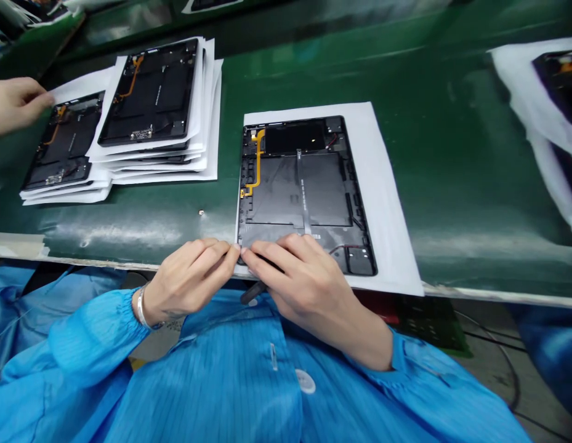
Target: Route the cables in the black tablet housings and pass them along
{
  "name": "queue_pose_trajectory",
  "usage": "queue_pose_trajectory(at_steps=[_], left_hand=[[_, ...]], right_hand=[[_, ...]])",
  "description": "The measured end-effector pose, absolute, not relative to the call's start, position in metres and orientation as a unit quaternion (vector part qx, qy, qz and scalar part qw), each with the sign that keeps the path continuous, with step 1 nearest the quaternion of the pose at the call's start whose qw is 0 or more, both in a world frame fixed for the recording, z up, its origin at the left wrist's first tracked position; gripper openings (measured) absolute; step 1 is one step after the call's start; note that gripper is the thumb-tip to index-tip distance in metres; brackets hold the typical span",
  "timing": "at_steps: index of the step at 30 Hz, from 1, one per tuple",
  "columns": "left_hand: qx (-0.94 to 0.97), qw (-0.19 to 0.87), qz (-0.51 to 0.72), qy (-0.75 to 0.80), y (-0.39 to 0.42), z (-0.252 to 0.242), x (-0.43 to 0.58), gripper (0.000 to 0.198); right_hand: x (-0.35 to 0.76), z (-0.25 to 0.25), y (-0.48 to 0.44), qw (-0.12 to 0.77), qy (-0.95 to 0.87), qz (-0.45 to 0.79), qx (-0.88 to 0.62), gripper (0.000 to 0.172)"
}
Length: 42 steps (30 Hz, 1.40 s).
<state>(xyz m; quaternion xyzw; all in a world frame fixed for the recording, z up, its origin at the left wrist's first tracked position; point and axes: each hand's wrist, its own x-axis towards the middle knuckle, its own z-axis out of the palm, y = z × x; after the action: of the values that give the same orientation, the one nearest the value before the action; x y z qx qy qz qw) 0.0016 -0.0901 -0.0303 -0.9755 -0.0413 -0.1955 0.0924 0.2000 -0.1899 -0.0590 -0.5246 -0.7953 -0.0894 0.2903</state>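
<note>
Fingers at the corner of an open device casing; clock directions were taken from the casing's centre, with 12 at the far side. The left hand's fingers were bent, their tips bunched at the corner between 7 and 8 o'clock; whether they gripped anything could not be told. The right hand's fingers were curled over the near edge, the forefinger's tip just beside the left fingertips; its grasp was hidden by the knuckles. A dark rod-shaped piece projected from beneath it at 7 o'clock. The black device casing lay flat, an orange ribbon inside it at 10 o'clock, on a white sheet that extended past it at 3 o'clock. A metal bracelet encircled the left wrist. Farther out, on the green tabletop, a taller stack of casings and sheets stood at 10 o'clock, with a lower stack beside it, near another person's hand. A partly visible casing lay between 2 and 3 o'clock.
</note>
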Motion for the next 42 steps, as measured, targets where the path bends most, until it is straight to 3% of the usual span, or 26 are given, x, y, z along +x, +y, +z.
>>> queue_pose_trajectory(at_steps=[2,7,10,15,19,25,37,42], left_hand=[[-0.97,0.149,-0.192,-0.024,-0.092,-0.027,0.005,0.022],[-0.977,0.136,-0.163,-0.015,-0.09,-0.025,0.006,0.019],[-0.981,0.031,-0.176,-0.07,-0.082,-0.03,0.006,0.02],[-0.97,-0.111,-0.166,-0.137,-0.074,-0.042,0.011,0.051],[-0.961,-0.166,-0.18,-0.129,-0.075,-0.05,0.013,0.052],[-0.956,-0.15,-0.224,-0.119,-0.077,-0.058,0.012,0.049],[-0.958,-0.142,-0.219,-0.122,-0.079,-0.061,0.015,0.046],[-0.959,-0.126,-0.227,-0.116,-0.08,-0.06,0.016,0.047]], right_hand=[[0.202,-0.057,-0.19,0.309,-0.793,-0.068,-0.52,0.025],[0.216,-0.043,-0.194,0.368,-0.785,0.023,-0.498,0.058],[0.221,-0.036,-0.199,0.346,-0.769,-0.012,-0.538,0.046],[0.218,-0.034,-0.206,0.346,-0.748,-0.067,-0.563,0.033],[0.214,-0.037,-0.202,0.31,-0.766,-0.031,-0.562,0.037],[0.209,-0.048,-0.197,0.282,-0.785,-0.011,-0.551,0.05],[0.205,-0.04,-0.194,0.218,-0.799,-0.031,-0.559,0.04],[0.205,-0.026,-0.19,0.111,-0.842,-0.117,-0.514,0.028]])
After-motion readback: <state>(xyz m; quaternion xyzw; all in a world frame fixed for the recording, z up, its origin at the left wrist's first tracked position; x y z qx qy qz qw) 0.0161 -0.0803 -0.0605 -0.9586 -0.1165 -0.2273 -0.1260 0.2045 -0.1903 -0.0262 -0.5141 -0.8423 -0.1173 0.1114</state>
